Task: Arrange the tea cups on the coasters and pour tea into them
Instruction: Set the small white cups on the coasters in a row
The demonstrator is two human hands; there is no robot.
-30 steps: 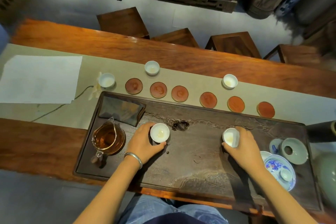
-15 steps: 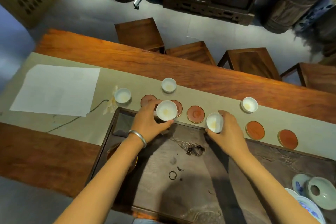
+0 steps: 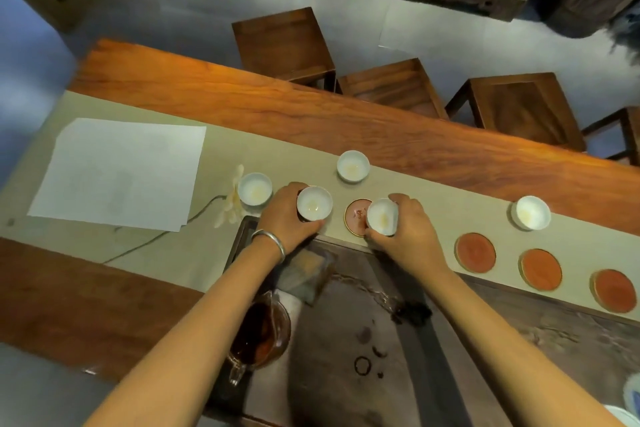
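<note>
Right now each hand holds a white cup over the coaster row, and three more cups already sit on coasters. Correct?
Not quite. The left hand and right hand each hold a cup, but the head view shows the other three cups on the cloth runner, beside the coasters.

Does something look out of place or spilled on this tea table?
Three white cups stand on the runner beside the coasters, not on them. The dark tea tray shows a ring stain and wet spots.
</note>
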